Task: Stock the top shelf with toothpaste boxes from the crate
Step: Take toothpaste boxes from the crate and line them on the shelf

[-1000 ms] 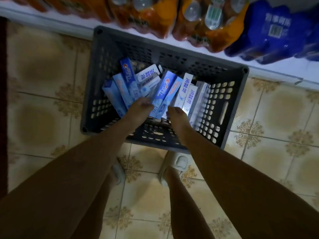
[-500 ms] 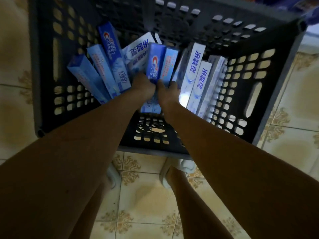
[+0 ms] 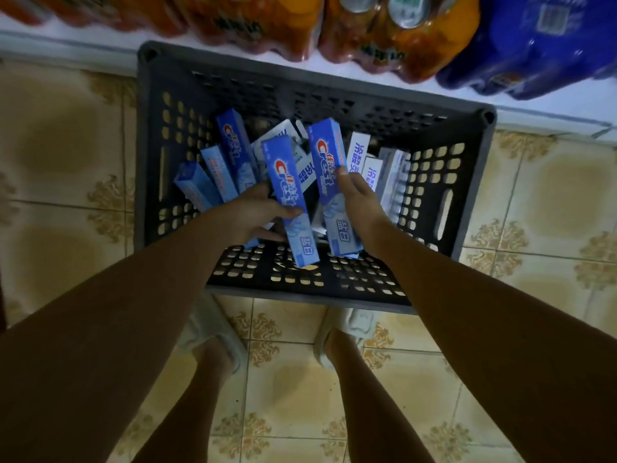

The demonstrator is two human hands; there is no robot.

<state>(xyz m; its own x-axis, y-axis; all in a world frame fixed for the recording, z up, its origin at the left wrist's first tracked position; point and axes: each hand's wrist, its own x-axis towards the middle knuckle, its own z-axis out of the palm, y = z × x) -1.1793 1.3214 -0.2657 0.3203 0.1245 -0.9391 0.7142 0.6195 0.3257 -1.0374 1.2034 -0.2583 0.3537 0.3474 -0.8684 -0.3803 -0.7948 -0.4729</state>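
My left hand point(image 3: 248, 212) covering the lower ends of the blue boxes point(image 3: 213, 177) behind it, white boxes point(image 3: 359, 152) half hidden behind my right-hand box point(image 3: 329, 175), orange bottle packs point(image 3: 394, 35) cut off by the top edge and blurred, shelf point(image 3: 83, 38) edge smeared, my forearms running off frame

Shop: shelved drink multipacks point(image 3: 394, 31), stock crate point(image 3: 467, 182)

Both arms are bare, with no sleeves, and the left hand point(image 3: 253, 212) and right hand point(image 3: 359, 198) wear no gloves or rings. The legs are bare too. The feet wear pale slippers point(image 3: 213, 332) with thick straps.
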